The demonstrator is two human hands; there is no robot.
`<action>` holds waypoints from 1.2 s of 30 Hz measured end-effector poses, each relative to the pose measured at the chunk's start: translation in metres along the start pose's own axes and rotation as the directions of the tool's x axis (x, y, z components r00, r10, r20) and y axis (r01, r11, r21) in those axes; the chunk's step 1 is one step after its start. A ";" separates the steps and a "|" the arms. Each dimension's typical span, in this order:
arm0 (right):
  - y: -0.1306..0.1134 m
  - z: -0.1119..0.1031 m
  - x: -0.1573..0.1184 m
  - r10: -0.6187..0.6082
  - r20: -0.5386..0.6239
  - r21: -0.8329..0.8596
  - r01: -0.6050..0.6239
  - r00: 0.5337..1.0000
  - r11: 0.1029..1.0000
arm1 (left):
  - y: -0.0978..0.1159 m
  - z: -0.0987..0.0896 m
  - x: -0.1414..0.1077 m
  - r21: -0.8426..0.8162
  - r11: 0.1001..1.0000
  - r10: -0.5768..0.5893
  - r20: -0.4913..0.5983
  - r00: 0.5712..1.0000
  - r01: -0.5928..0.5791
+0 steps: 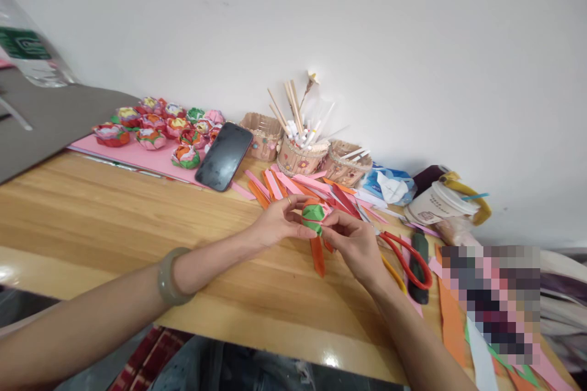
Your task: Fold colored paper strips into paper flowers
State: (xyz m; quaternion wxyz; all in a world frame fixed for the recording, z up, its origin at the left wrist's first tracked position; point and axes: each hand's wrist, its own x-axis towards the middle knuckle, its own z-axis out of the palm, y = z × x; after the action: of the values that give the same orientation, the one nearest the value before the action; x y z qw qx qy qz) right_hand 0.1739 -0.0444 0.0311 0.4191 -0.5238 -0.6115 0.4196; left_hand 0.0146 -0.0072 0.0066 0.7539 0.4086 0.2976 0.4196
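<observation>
Paper bundle (pixel 313 214), just one, pinched in fingertips of left hand (pixel 275 222) and right hand (pixel 356 243), three baskets (pixel 300 159) beyond.

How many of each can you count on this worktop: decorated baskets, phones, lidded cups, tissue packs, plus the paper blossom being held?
Decorated baskets: 3
Phone: 1
Lidded cup: 1
Tissue pack: 1
Held paper blossom: 1
Total: 7
The pixelated patch at right can't be checked.
</observation>
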 end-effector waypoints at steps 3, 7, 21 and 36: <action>0.000 0.000 0.000 -0.008 0.003 -0.007 0.008 1.000 1.000 | 0.000 0.000 0.000 0.013 1.000 0.005 0.007 1.000 -0.005; -0.002 0.000 0.000 -0.026 0.018 -0.034 0.027 0.999 0.999 | -0.003 -0.003 0.002 -0.008 1.000 0.006 -0.027 1.000 -0.006; 0.008 0.003 -0.003 -0.230 -0.109 -0.319 0.185 0.967 0.930 | -0.004 0.000 0.000 -0.034 0.999 0.003 -0.074 0.997 -0.005; 0.011 0.004 -0.006 -0.553 -0.039 -0.643 0.403 0.832 0.652 | -0.005 0.002 0.001 -0.079 0.997 -0.013 -0.076 0.997 0.007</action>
State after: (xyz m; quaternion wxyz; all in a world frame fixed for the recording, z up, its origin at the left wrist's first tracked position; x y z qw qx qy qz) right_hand 0.1734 -0.0498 0.0192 0.3913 -0.4940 -0.7764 0.0089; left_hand 0.0182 -0.0090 0.0026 0.7597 0.3605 0.3116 0.4425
